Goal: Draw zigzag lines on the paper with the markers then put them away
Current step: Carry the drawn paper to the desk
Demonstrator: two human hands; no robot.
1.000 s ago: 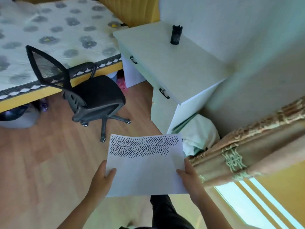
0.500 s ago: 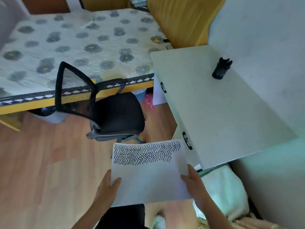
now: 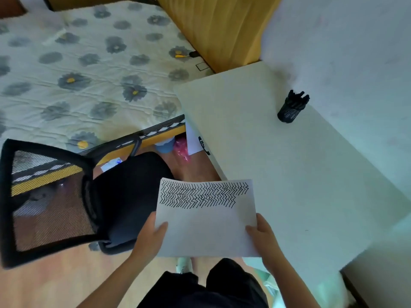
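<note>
Gripping flat paper, left hand, right hand

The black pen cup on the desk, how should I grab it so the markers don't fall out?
Probably wrap your fingers round the lower wall of the pen cup, below where the markers stick out of the top. Come from the open desk side, since the wall is close behind it. It stands upright and alone, so nothing blocks that side.

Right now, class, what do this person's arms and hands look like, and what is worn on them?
Both forearms are bare: no sleeves reach into view. The left hand and the right hand carry no gloves, rings, watch or bands that I can see. Each shows a thumb.
</note>
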